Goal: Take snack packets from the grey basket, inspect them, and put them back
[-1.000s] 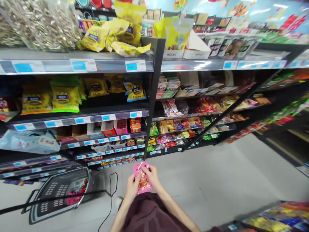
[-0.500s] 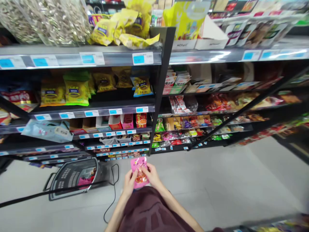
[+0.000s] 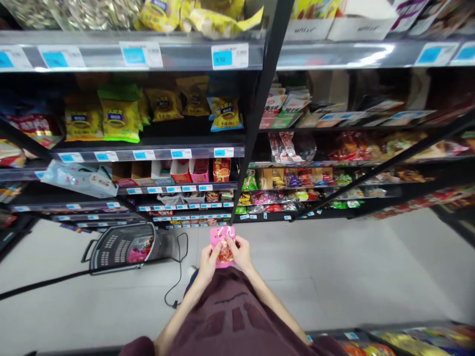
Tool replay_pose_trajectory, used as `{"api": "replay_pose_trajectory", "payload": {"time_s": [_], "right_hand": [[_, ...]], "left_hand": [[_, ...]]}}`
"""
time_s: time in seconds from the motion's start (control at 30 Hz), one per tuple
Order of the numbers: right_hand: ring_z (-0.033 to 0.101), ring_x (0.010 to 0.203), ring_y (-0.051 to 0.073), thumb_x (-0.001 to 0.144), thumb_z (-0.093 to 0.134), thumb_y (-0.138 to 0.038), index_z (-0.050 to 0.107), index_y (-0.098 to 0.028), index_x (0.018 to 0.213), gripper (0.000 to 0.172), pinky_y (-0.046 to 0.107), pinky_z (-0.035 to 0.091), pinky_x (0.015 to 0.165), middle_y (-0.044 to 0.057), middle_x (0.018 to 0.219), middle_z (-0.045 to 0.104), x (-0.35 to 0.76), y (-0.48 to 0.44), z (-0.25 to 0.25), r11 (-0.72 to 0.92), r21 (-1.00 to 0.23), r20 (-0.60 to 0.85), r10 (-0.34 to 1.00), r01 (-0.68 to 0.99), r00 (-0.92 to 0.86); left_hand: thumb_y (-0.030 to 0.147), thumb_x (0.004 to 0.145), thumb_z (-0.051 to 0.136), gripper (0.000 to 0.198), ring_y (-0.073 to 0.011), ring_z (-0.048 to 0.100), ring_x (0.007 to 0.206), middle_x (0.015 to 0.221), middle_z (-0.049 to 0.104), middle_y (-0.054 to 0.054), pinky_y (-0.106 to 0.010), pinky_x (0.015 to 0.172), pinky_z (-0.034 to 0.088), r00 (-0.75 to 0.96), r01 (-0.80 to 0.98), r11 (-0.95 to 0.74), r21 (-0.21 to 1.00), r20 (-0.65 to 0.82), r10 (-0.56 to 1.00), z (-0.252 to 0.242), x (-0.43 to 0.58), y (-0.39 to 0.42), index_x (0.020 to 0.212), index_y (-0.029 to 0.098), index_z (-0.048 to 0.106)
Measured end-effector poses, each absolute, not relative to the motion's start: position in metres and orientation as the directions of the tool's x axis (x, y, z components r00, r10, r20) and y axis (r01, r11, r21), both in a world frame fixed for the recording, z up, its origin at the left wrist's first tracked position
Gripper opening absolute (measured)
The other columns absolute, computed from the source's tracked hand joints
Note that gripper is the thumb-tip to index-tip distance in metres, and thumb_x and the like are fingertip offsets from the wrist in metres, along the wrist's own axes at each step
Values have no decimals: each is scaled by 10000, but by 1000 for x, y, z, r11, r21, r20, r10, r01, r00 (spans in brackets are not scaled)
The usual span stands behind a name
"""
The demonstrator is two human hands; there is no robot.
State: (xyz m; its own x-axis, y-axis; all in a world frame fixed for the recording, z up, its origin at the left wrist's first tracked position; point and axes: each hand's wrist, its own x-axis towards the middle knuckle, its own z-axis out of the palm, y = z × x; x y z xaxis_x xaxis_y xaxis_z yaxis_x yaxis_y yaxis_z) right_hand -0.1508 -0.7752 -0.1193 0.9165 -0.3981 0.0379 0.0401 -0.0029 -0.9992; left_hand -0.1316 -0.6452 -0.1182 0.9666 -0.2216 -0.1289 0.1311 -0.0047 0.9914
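A pink snack packet (image 3: 224,253) is held upright in front of my body, its printed face towards me. On its left edge, my left hand (image 3: 208,261) grips it with the thumb laid across the front. My right hand (image 3: 240,251) pinches the opposite edge, thumb also on the front. The fingers behind the packet are hidden. To the left on the floor is a grey shopping basket (image 3: 111,247) with a pink package (image 3: 137,254) inside.
Shelving with yellow snack bags (image 3: 120,117) fills the left front. Packets (image 3: 285,106) line the shelves right of a black upright (image 3: 256,113). A black cable (image 3: 180,269) lies on the floor near the basket. More shelf goods (image 3: 419,341) are behind at lower right.
The view has shifted, so the upper shelves sit higher in the picture. Both hands still hold the pink packet, which appears slightly higher and further right.
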Motion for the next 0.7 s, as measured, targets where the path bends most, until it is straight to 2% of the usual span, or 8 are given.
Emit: {"api": "replay_pose_trajectory", "payload": {"time_s": [0.13,0.37,0.7], "right_hand": [[352,536,98,854,578,-452,494,-160,569,417,226,301,522,-26,542,409,-151,-777,-116,-81,-996,59,-375,30,925],[352,524,97,849,575,-476,478,-164,578,424,221,297,503,-22,544,421,-149,-775,-115,-5,-1000,15,-391,14,920],[370,530,99,861,569,-479,454,-170,566,442,225,312,517,-24,545,424,-155,-770,-113,34,-999,-36,-412,-24,910]], "left_hand": [[488,820,621,400,-105,430,585,623,522,8,-212,561,356,965,160,25,987,-151,-214,-115,-135,-645,660,125,562],[495,814,626,378,-149,520,680,752,618,-37,-249,654,430,952,204,78,976,-180,-246,-114,-137,-641,791,119,648],[459,833,619,334,-145,534,652,726,629,-22,-236,631,429,967,196,67,978,-181,-179,-128,-139,-642,791,129,653]]}}
